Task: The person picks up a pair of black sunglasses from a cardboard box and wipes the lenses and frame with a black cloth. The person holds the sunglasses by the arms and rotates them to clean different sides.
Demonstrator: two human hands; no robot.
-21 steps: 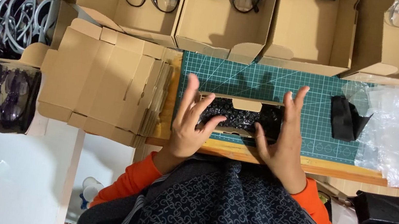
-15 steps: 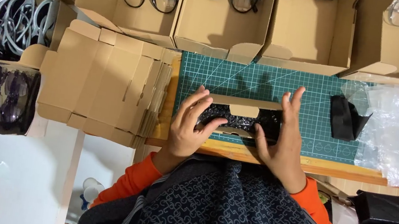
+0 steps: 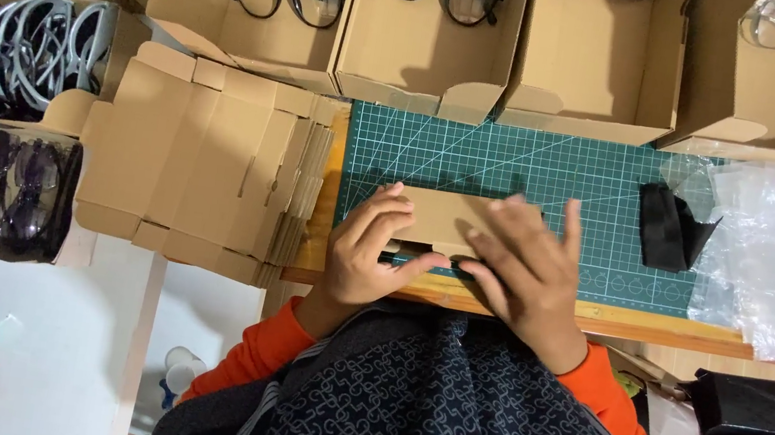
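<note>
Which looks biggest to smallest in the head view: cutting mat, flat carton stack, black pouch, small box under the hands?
1. cutting mat
2. carton stack, close behind in area
3. small box, partly hidden by the left hand and right hand
4. black pouch

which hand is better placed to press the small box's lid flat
Right, probably. The right hand lies spread flat over the small cardboard box on the green cutting mat, while the left hand grips the box's left end with curled fingers.
</note>
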